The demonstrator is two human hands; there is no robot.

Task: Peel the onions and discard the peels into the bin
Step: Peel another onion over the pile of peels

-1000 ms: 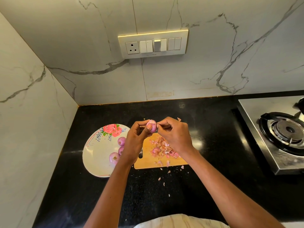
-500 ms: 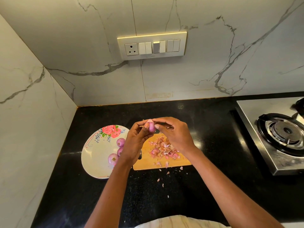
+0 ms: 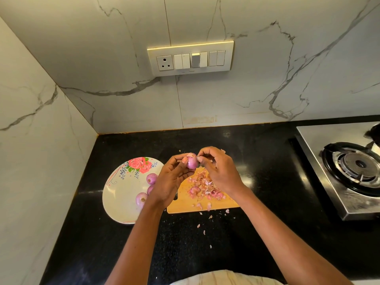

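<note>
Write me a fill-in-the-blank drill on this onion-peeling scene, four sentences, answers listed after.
1. The left hand holds a small ____ that the right hand is peeling.
2. The pile of onion peels lies on the wooden ____.
3. The floral plate carries ____ onions.
4. The gas stove stands at the person's ____ side.

Missing words: onion; cutting board; three; right.

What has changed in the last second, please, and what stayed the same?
Little changed. The left hand still holds the onion above the cutting board; the right hand keeps picking at its top, its fingers shifting slightly. Nothing was taken up or let go. The peels, the plate and its three onions stayed in place.
</note>
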